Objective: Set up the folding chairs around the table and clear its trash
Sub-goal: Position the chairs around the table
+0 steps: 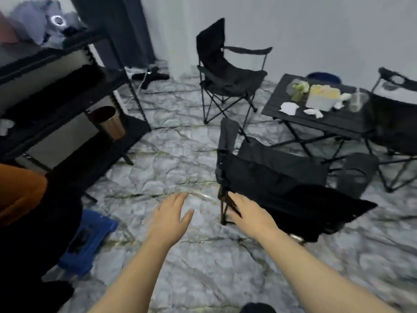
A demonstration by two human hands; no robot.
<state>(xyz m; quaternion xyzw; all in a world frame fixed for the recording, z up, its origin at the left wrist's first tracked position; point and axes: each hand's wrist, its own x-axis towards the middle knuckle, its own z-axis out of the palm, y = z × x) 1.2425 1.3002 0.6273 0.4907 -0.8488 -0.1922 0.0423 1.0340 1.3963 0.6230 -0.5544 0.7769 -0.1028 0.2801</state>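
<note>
The right hand (pixel 246 213) is reaching to the near corner of the folding chair (pixel 282 177) standing nearest the person, its fingers lying against the dark frame leg at that corner. Blur is hiding the fingertips, so I cannot tell whether it is gripping the frame or only touching it. The left hand (pixel 173 213) is hovering released over the marble floor (pixel 171 159), fingers spread, holding nothing.

This chair is sitting at about one o'clock from the right hand, apparently opened, its back rail running from the hand away toward four o'clock and its seat facing the bench (pixel 320 118). The right hand is at the chair; the left is lying at nine o'clock from the chair's corner, apart from it. Any shifting of the chair probably hangs on the right hand, with the left needing to cross rightward to help.

The bench is lying at two o'clock, beyond this chair. A second chair (pixel 228 73) is standing open at twelve o'clock, well apart from the bench's left end, and a third chair (pixel 394 123) is standing at the bench's right end. The trash (pixel 322 98), a pale box, cups and crumpled papers, is sitting on the bench top, uncleared.
</note>
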